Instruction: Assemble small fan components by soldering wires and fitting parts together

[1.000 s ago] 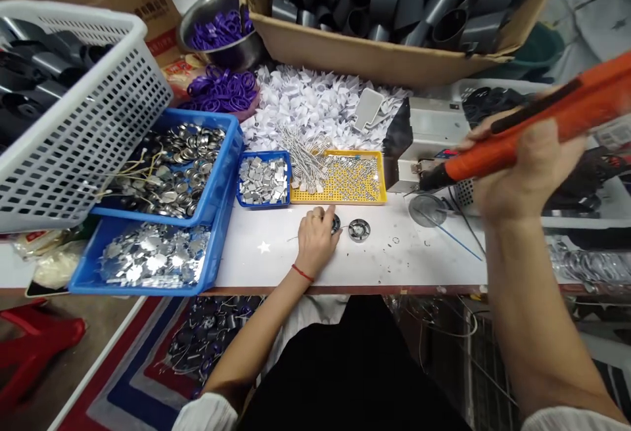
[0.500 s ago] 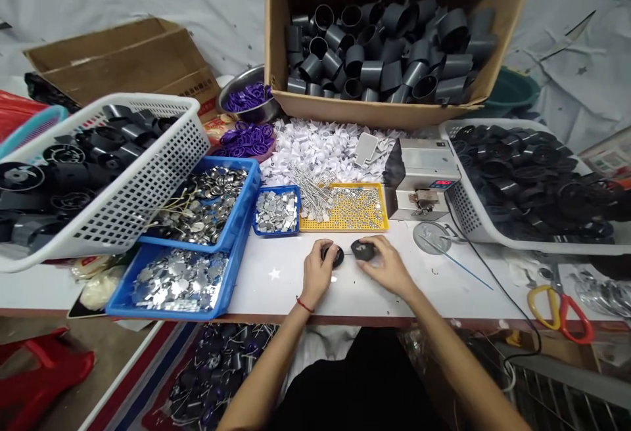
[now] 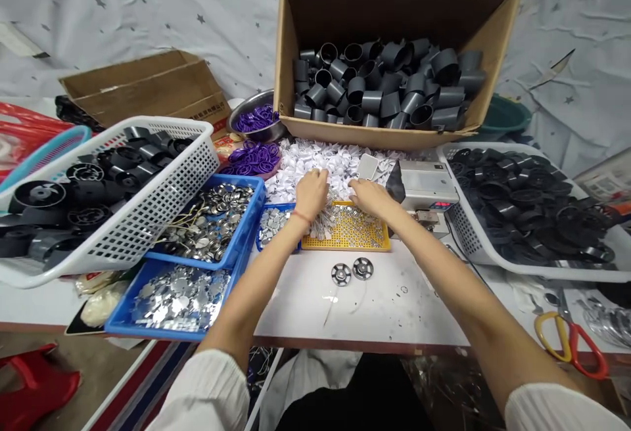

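My left hand (image 3: 312,193) reaches over the near edge of the pile of white plastic pieces (image 3: 340,161), its fingers bent down; whether they hold anything is hidden. My right hand (image 3: 369,196) is at the same pile, right of the left one, fingertips among the white pieces. Below both hands lies the yellow tray (image 3: 323,243) with small metal parts and a bundle of white wires (image 3: 323,224). Two round black parts, one on the left (image 3: 341,274) and one on the right (image 3: 363,269), lie on the white table, thin wires trailing from them.
A cardboard box (image 3: 374,134) of grey cups stands behind the pile. White baskets of black parts flank the table, one left (image 3: 172,175) and one right (image 3: 493,247). Blue trays (image 3: 172,331), a metal device (image 3: 426,184) and scissors (image 3: 572,345) lie nearer.
Both hands have moved forward from the front of the table to the white pile. The two black parts they held now lie on the table. The camera view has shifted.
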Demonstrator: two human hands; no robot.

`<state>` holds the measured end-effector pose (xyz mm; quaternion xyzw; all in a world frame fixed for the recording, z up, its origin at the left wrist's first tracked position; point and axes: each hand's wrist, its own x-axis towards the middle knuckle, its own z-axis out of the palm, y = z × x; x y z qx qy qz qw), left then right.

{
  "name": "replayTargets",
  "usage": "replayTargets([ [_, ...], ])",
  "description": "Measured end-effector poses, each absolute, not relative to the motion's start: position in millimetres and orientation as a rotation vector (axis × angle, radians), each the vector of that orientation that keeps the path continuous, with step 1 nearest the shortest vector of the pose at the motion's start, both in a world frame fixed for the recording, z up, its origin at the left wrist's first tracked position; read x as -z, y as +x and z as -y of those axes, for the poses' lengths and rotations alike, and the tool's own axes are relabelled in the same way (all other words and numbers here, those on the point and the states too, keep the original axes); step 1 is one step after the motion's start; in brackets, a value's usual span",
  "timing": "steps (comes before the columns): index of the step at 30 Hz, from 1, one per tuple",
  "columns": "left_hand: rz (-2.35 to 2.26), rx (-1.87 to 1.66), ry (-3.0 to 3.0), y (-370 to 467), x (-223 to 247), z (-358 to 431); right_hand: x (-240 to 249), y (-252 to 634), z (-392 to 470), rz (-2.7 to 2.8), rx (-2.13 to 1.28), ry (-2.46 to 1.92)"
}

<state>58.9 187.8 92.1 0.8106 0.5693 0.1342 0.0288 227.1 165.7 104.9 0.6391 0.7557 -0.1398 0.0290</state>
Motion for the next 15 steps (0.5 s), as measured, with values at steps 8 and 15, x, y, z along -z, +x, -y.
replayTargets([
  [8,-1.755,-0.342,2.424,82.0,-73.8,-269.4,-72.7,218.2,-225.5,-2.296,0.506,2.023],
  [15,-1.730,-0.586,2.157,68.5,-78.8,-261.4,-66.4,231.1,-187.0,-2.423,0.641,2.311],
])
